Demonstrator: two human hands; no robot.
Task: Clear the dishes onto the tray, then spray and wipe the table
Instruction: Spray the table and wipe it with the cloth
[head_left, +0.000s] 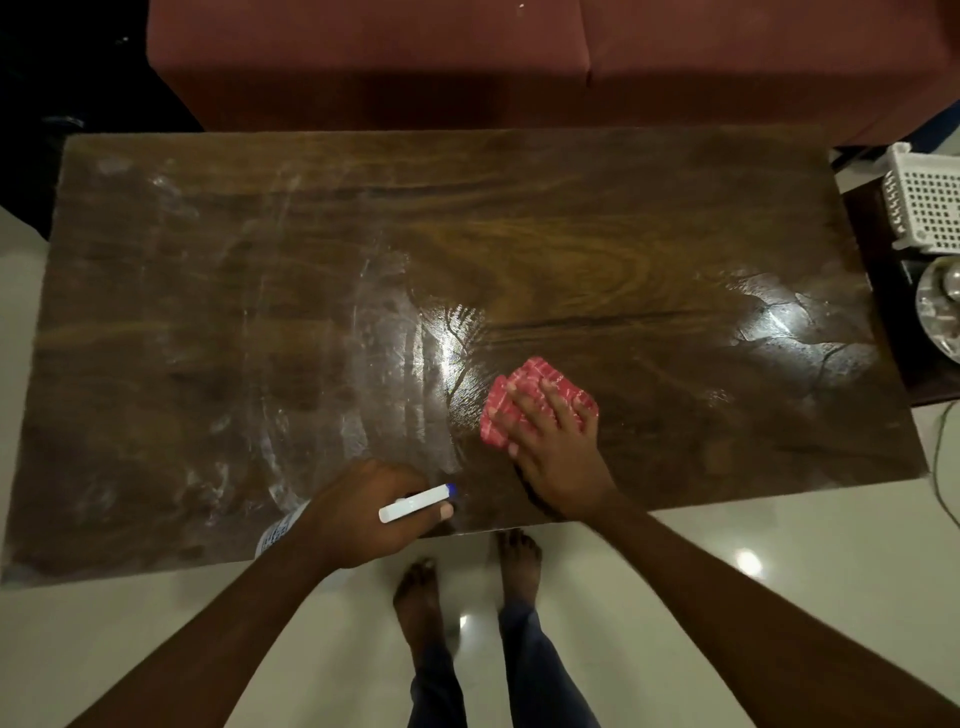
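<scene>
Cloth (535, 370), red and folded into a pad, lies on the bench (519, 234) right of centre, toward the near edge. The right hand (558, 457) presses it flat, fingers straight and spread across it, pointing to the far side. Wet sheen shows just left of the cloth and again well to the right. The left half carries pale streaks. A wiping stroke would probably run either way along the bench's long axis, and the right hand is already placed for it.

The left hand (358, 519) hangs over the near edge, left of the cloth, fingers curled round a spray bottle (415, 503) whose nozzle points right.

No dishes show on the bench. A white basket (930, 208) and a steel dish (940, 306) sit beyond its right end, and a sofa (467, 62) stands behind.
</scene>
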